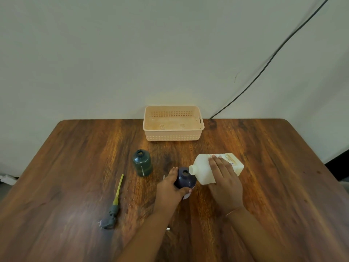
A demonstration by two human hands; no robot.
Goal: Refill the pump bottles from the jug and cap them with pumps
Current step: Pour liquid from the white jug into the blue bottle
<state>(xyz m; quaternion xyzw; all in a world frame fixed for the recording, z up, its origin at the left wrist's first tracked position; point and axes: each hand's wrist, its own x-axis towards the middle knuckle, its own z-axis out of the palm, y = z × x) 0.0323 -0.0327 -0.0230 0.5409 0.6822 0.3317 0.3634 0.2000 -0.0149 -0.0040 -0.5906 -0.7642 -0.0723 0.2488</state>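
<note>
Tilting over the dark navy round plastic bottle [184,179], the cream-white translucent plastic jug [201,168] has its open spout right at the bottle's mouth, near the middle of the brown wooden table [75,167]. The left hand [169,188] wraps round the navy bottle's side and grips it. The right hand [225,181] clasps the jug's body from above, fingers laid over its label.

Pouring looks to be the step in hand. It is best done with the spout held over the narrow opening, a slow tip, and the bottle braced upright so nothing spills.

A dark green plastic bottle [142,163], uncapped, stands apart to the left. A grey pump head with a yellow-green dip tube [113,206] lies flat farther left. A peach perforated plastic basket [172,138] sits at the table's far edge.

The widest room for the hands is to the right and toward the near edge. Both bottles stand well in from every edge.
</note>
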